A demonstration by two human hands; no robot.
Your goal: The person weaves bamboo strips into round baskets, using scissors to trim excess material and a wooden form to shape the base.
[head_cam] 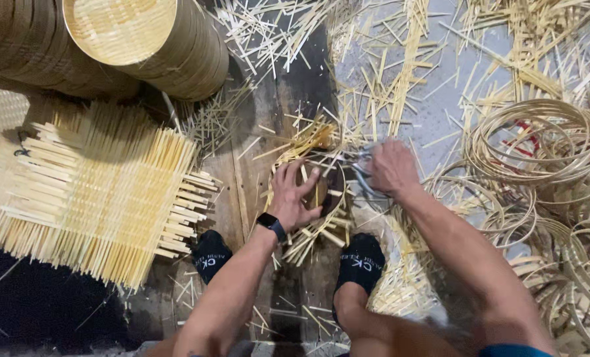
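My left hand (295, 195) presses flat, fingers spread, on a small round woven bamboo piece (321, 198) with strip ends sticking out around it. It lies on a wooden board (255, 172) between my feet in black socks. My right hand (391, 166) is closed around the handles of metal shears (362, 173) at the right edge of the woven piece. A black watch sits on my left wrist.
A stack of flat woven bamboo mats (96, 192) lies at the left. Stacked round bamboo steamer lids (143, 43) stand at the top left. Coils of bamboo hoops (546, 142) pile up at the right. Cut bamboo strips (374, 73) litter the floor.
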